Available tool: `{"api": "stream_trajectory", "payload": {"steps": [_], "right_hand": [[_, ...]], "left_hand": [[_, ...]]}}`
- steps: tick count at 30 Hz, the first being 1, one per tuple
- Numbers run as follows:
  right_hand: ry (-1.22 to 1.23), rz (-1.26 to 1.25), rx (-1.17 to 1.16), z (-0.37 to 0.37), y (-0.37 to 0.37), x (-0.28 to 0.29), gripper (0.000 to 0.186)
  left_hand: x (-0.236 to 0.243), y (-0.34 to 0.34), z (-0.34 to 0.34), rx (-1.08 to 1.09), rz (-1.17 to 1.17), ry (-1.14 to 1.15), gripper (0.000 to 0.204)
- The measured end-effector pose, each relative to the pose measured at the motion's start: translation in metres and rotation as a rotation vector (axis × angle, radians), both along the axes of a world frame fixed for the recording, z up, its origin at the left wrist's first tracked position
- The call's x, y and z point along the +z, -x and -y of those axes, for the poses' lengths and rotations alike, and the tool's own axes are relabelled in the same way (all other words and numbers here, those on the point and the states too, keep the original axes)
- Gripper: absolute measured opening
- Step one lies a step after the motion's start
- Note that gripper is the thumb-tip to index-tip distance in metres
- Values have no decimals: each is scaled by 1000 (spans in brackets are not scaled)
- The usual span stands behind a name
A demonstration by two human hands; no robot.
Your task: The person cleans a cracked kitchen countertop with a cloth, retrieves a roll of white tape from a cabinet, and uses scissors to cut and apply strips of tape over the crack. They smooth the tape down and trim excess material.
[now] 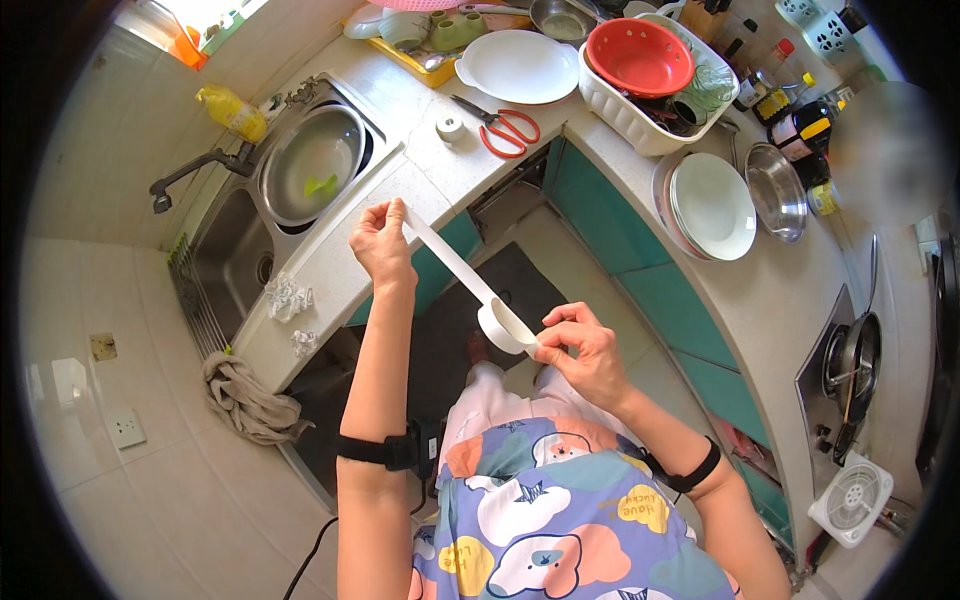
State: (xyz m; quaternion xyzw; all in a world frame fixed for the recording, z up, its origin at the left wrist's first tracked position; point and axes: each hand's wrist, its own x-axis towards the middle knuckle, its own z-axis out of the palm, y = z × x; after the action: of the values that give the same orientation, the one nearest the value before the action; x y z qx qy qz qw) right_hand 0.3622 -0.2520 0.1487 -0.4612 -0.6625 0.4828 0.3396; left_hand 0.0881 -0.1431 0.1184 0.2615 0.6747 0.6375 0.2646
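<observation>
Sink's (225,250) on the left; just right of it the left hand (383,242) pinches the loose end of a white tape strip (452,258), which slants down to the roll (496,331), its edge clamped in the right hand's (585,357) fingertips, farther from the sink.

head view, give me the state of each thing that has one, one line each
White ring-shaped roll, partly unwound, strip straight from right hand to left hand
Red-handled metal scissors, lying flat, unheld
Small white round roll, unheld
Round steel basin, holding something green
Grey-brown cloth, crumpled
Thin white wads, crumpled
Round white plates, stacked
Red round bowl, facing up
Grey metal tap, no flow visible
</observation>
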Motion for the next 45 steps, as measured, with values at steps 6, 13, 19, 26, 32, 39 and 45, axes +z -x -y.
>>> {"api": "stream_trajectory", "payload": {"steps": [6,13,19,26,32,39,45], "right_hand": [[-8,54,56,14,-33,10,5],[-19,170,37,29,-75,32,7],[5,215,25,36,-96,53,8],[-89,444,-101,65,-157,60,12],[-917,948,-34,25,-145,73,23],[-1373,1168,108,1,-158,87,37],[-1413,1229,193,-8,-145,109,41]], "left_hand": [[-37,37,-5,178,27,61,14],[-56,81,-13,277,19,56,9],[-57,113,-29,275,-28,6,13],[-9,278,-21,414,-119,22,12],[59,95,-9,-275,-77,-64,15],[87,-6,53,-743,-155,143,8],[88,-21,68,-858,-355,253,10]]}}
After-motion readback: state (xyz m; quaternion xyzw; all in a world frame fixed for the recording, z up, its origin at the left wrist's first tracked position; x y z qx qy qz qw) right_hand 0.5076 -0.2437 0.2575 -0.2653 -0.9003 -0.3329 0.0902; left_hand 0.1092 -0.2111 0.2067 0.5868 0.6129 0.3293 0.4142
